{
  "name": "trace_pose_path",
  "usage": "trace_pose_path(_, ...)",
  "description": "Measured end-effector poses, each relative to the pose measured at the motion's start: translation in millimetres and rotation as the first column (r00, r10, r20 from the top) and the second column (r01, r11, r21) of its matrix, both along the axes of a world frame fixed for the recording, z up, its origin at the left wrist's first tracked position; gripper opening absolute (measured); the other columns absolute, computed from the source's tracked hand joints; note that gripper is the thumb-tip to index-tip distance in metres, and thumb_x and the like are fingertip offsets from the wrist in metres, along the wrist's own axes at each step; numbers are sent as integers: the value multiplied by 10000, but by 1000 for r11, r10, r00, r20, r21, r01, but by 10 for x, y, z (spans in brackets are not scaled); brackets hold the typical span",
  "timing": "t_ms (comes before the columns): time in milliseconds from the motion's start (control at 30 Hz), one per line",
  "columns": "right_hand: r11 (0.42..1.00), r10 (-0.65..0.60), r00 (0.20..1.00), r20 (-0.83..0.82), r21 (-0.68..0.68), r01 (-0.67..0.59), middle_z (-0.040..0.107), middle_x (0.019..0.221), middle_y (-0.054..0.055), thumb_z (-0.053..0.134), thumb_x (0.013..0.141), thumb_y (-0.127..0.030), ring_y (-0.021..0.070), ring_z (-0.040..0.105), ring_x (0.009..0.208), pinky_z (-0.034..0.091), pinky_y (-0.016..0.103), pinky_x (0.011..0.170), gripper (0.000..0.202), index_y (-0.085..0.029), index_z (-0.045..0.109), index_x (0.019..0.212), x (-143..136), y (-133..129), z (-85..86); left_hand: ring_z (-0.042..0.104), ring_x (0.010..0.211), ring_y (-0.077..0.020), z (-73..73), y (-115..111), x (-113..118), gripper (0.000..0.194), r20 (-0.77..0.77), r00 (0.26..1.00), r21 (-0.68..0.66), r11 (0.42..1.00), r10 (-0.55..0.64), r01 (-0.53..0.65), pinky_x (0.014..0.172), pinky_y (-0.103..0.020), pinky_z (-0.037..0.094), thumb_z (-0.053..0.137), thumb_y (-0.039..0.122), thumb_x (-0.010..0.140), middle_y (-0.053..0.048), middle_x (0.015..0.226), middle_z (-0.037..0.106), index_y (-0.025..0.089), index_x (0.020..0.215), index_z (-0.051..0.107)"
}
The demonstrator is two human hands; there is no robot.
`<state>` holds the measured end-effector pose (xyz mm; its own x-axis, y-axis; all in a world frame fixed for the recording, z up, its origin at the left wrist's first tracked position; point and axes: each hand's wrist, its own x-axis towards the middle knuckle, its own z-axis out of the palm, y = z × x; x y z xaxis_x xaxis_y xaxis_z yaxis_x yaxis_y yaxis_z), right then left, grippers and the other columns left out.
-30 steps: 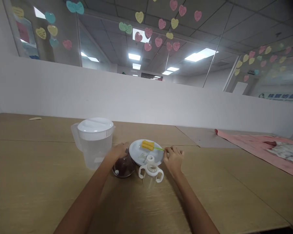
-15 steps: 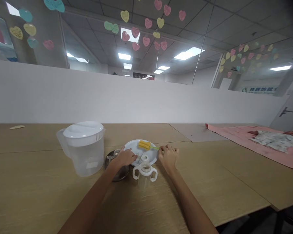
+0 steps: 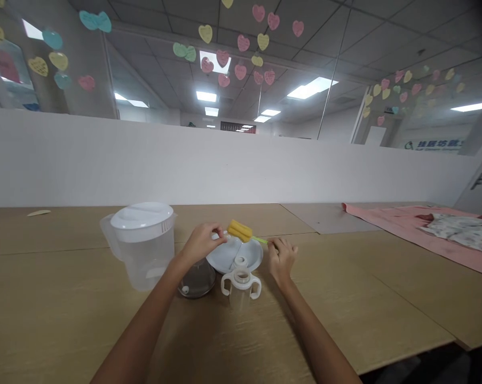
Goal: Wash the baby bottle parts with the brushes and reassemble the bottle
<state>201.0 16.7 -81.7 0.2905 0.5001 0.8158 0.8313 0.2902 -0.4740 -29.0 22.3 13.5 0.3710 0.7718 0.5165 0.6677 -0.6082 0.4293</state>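
Observation:
A yellow sponge bottle brush (image 3: 239, 231) with a thin green handle is raised above a white plate (image 3: 215, 262). My right hand (image 3: 283, 258) is closed around the end of that handle. At the sponge's left tip, my left hand (image 3: 204, 242) pinches thumb and fingers together; something small and pale shows there, too unclear to name. A clear baby bottle (image 3: 241, 296) with a white two-handled collar stands upright and open in front of the plate. Just behind it is a white ring (image 3: 241, 261). Below my left wrist sits a dark metal bowl (image 3: 196, 280), partly hidden, with small parts in it.
A translucent pitcher (image 3: 147, 256) with a white lid stands left of the bowl. On the right lies a pink cloth (image 3: 377, 220) with a patterned garment (image 3: 459, 230) on top. A white wall (image 3: 241, 170) runs behind the table.
My left hand has lifted away from the plate and bowl to the sponge tip. The brush has risen and tilted, its sponge end now higher. My right hand still grips the handle.

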Motion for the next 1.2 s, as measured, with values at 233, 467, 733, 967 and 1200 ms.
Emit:
trace_pose_path(233,995,-64,998,-16,-74,62,605,682,11,367,795,-210,155,460,691,181,286,674,267,-184,599,666,28,12,14,610,821,-157,83,-107,58,243,207,976,-65,995,-65,80,749,-251,473,618,400,716,-10,809,662,169,782,582)
trace_pose_path(467,996,-84,995,-54,-34,82,576,587,6,336,776,-192,151,438,623,188,282,667,287,-176,509,547,37,17,-56,615,856,-177,167,-200,79,233,69,991,77,990,112,-117,768,-262,452,547,377,800,-33,897,687,187,887,649)
trace_pose_path(733,975,-204,966,162,-59,215,561,549,19,399,746,-198,144,402,609,182,307,676,283,-168,527,495,199,91,-59,614,753,-167,140,-72,-288,238,-380,906,-69,971,186,-228,644,-232,420,555,70,650,-19,792,690,205,780,701)
trace_pose_path(967,947,-303,878,372,17,320,573,587,50,490,703,-197,161,401,665,190,358,737,216,-164,623,535,245,141,-106,597,562,-161,-86,57,-480,184,-480,871,-353,886,104,-300,480,-207,373,622,23,495,-3,599,670,167,592,682)
trace_pose_path(1200,976,-174,894,414,-50,213,579,650,35,507,745,-216,150,405,679,185,347,739,221,-235,719,685,77,154,-158,625,790,-186,-28,21,-268,237,-391,916,-255,945,94,-205,636,-228,436,614,221,663,-37,878,702,188,888,681)
